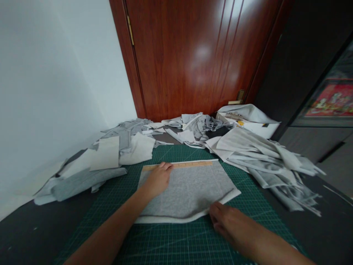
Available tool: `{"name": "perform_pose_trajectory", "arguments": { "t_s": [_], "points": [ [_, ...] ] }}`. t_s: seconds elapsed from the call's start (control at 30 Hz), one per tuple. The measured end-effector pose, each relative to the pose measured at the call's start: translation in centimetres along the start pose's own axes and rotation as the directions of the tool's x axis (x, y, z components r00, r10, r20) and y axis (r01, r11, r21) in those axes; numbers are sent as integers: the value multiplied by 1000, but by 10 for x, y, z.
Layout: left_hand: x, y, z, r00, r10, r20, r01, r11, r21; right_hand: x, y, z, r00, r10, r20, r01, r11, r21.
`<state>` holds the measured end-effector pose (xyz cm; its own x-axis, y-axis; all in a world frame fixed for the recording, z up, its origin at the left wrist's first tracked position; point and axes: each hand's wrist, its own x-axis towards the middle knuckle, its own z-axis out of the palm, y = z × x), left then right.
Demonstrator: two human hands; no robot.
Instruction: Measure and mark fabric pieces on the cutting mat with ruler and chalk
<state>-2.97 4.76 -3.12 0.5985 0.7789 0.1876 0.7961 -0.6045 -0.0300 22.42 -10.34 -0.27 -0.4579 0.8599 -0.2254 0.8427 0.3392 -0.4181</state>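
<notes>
A piece of grey fabric (pixel 190 187) lies spread on a green cutting mat (pixel 176 243), its near edge turned up and showing a paler side. Along its far edge runs a wooden ruler (pixel 193 164). My left hand (pixel 160 178) holds the ruler down left of its middle, fingers close together and bent over it. At the near edge, right of centre, my right hand (pixel 224 221) pinches the fabric, with its fingertips partly hidden.
Fabric pieces are heaped left (pixel 104 154) by the white wall, and a larger pile of pale strips (pixel 264 158) lies right of the mat. Behind it stands a white box (pixel 253 127) with cloth over it. Scraps lie before the brown door (pixel 179 59); a dark cabinet (pixel 311 147) stands right.
</notes>
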Motion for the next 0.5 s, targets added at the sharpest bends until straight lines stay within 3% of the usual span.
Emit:
{"name": "perform_pose_trajectory", "arguments": {
  "t_s": [0.07,0.17,0.33,0.5],
  "points": [
    [-1,-1,3,1000,-5,-29,4,1000,-19,2,2,-6,998,-49,-34,51,998,35],
    [-1,-3,8,998,-24,-63,19,997,-75,24,2,-22,973,-118,-197,136,987,80],
    [-2,-6,11,996,-68,-65,59,990,-126,109,7,-42,882,-119,-456,235,950,208],
    [-6,-6,8,996,-70,-58,63,992,-105,187,11,-24,819,-67,-569,283,911,300]
  ]
}}
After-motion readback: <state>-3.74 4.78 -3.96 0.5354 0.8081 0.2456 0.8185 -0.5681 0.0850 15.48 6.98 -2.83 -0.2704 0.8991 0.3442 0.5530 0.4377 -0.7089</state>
